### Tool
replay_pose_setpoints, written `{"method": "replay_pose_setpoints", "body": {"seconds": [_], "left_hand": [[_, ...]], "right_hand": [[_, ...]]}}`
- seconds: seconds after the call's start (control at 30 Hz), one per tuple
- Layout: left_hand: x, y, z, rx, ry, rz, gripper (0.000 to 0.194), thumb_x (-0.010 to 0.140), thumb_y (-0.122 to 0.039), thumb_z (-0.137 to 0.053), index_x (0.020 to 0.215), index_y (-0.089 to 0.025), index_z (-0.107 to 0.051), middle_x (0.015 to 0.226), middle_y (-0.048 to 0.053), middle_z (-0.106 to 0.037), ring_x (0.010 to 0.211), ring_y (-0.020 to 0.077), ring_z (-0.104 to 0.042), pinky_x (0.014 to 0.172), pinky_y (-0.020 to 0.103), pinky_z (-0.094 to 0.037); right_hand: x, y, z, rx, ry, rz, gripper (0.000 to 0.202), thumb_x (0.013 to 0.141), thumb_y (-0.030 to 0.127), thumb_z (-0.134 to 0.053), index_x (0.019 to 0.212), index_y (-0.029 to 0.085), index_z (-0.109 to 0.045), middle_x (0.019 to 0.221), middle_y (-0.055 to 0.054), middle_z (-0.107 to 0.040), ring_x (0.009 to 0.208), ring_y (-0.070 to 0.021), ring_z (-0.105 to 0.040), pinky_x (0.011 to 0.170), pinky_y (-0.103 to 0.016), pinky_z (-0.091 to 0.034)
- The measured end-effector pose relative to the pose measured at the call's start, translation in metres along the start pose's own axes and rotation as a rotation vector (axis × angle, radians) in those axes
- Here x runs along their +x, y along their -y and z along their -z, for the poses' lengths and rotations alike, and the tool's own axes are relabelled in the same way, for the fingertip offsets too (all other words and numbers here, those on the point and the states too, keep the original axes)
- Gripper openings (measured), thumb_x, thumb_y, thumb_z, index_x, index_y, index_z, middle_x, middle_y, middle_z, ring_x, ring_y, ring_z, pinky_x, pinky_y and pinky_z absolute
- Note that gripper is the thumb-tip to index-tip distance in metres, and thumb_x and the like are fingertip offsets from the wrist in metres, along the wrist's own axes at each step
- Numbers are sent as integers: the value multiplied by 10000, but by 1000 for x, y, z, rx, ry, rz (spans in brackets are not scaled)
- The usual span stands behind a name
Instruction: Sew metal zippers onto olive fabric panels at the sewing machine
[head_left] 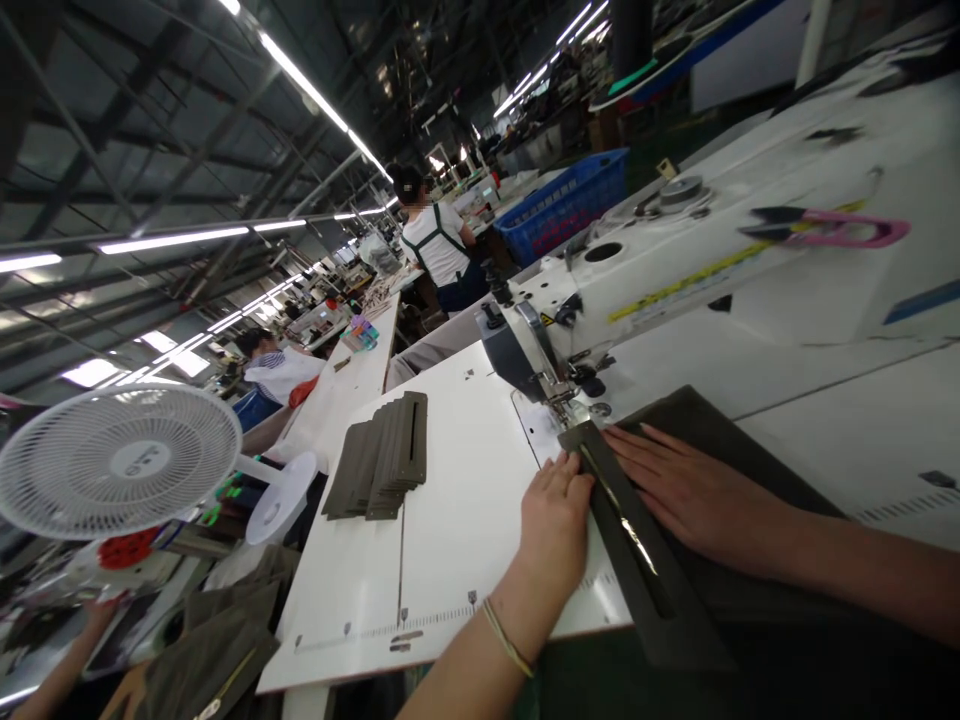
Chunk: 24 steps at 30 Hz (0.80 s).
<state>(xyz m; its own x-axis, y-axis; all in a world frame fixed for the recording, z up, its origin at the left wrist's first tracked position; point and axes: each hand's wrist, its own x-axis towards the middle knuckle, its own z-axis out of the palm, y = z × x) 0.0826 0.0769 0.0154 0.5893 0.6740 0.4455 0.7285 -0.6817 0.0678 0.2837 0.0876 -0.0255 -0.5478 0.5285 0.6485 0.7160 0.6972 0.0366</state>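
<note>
A dark olive fabric strip [686, 630] with a slot and a shiny gold zipper [634, 540] runs from under the sewing machine's presser foot [592, 410] toward me, its near end past the table edge. My left hand [555, 510] is at the strip's left edge near the needle, its fingers curled closed on the fabric. My right hand [690, 490] lies flat, fingers stretched out along the strip's right side. Beneath it spreads a larger dark olive fabric piece [757, 455]. The sewing machine [540, 340] stands just beyond both hands.
A fanned stack of slotted olive pieces [382, 450] lies left on the white table [465, 470]. Pink-handled thread snips [847, 228] and a yellow tape measure [690, 275] are on the machine arm. A white fan [135, 460], a blue crate [562, 205] and other people [439, 245] are around.
</note>
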Motion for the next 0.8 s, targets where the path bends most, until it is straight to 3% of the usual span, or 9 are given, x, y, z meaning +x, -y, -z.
{"method": "replay_pose_setpoints", "body": {"seconds": [0.2,0.37,0.5,0.8], "left_hand": [[2,1,6,10,-1,-24,217,930,-54,-460,1068,-91,-624,1217,172,-656,1162,270,-619,993,454,-540],[1,3,5,62,9,-49,303,955,-62,-416,1207,-64,-583,1230,193,-642,1190,274,-597,978,441,-555],[0,8,5,79,41,-66,327,958,-63,-403,1241,-67,-564,1305,208,-591,1267,266,-535,995,406,-544],[-2,11,3,148,25,-29,420,945,-75,-339,1330,-123,-501,1233,165,-645,1169,248,-606,883,385,-600]], "right_hand": [[4,3,2,-1,-26,-28,525,938,193,-358,1456,106,-366,1392,-125,-534,1307,-202,-454,1063,-427,-352],[12,14,1,36,-49,-168,425,954,297,-389,1342,199,-531,1338,-79,-584,1266,-222,-484,1058,-455,-333],[18,18,1,102,-41,-233,428,944,406,-459,1333,249,-543,1303,-72,-610,1231,-246,-509,1058,-486,-313],[21,14,7,98,-31,-258,446,941,467,-446,1297,234,-578,1290,-97,-615,1211,-275,-515,1032,-489,-322]]}}
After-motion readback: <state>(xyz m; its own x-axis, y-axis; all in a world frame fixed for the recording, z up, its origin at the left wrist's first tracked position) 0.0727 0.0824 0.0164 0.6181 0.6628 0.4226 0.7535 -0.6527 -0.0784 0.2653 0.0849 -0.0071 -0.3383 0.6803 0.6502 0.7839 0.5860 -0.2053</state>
